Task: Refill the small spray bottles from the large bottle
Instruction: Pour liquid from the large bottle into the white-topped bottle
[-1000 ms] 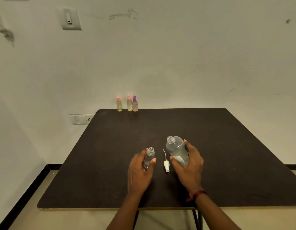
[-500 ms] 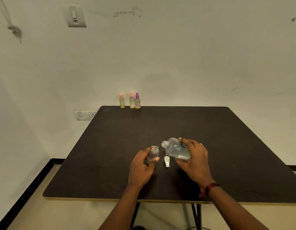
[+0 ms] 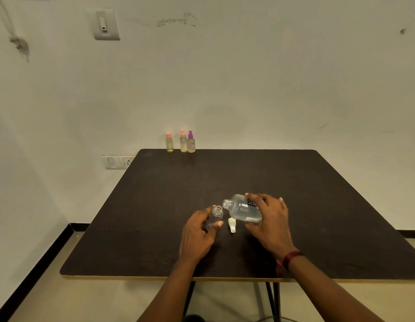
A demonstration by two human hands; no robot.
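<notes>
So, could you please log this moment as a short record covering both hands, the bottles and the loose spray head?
left hand: grips uncapped small bottle
right hand: holds large bottle tipped, open mouth near the small bottle's mouth
stream: none visible
spray head: lies on table between the hands
far edge: three capped bottles, upright

The large bottle (image 3: pixel 242 209) carries black lettering in two lines: "re" above, the lower line partly hidden by the right hand (image 3: pixel 271 219). The purple-capped bottle (image 3: pixel 191 142) has a label too small to read.
</notes>
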